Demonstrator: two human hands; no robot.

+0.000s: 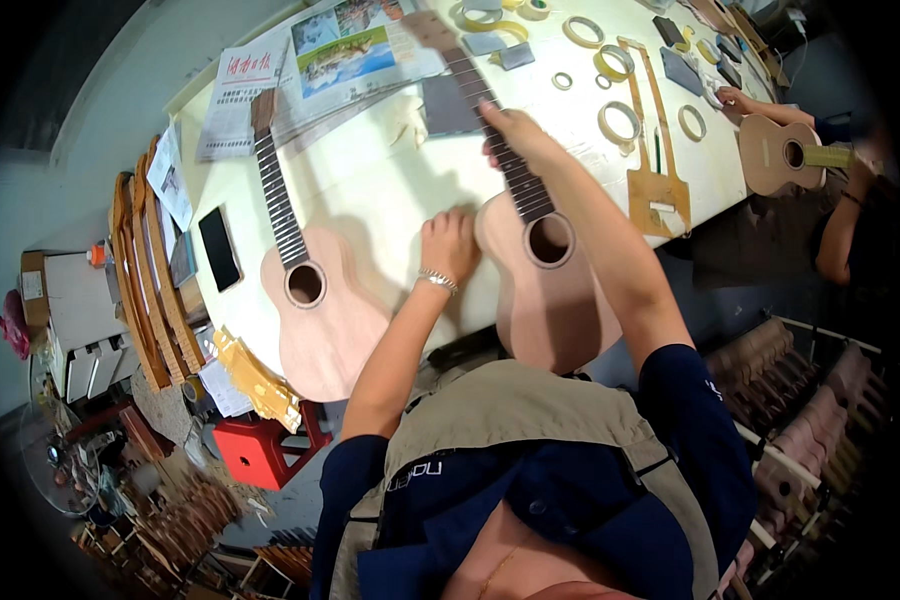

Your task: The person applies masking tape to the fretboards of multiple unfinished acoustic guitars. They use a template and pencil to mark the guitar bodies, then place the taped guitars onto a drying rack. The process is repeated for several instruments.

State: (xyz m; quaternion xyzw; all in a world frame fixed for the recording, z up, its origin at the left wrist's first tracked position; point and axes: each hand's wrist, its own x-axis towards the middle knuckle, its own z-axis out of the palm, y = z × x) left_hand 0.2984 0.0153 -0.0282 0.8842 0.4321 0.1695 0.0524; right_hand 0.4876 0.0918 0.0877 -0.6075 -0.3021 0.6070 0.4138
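An unpainted wooden ukulele [555, 300] leans over the near table edge, its dark fretted neck pointing away from me. Around the upper part of that neck, my right hand [518, 138] is closed. My left hand [448, 243], with a bracelet at the wrist, rests on the white table beside this ukulele's body, its fingers curled under. Whatever those fingers may hold is hidden. A second pale ukulele [325, 315] lies to the left, strings absent, its neck toward the newspapers [345, 62].
Tape rolls [620, 122], grey abrasive pads [453, 105] and a wooden jig [660, 195] lie on the table. A phone [219, 249] is at the left. Below stands a red stool [255, 453]. At right, another person's hand [738, 101] is near another ukulele [767, 155].
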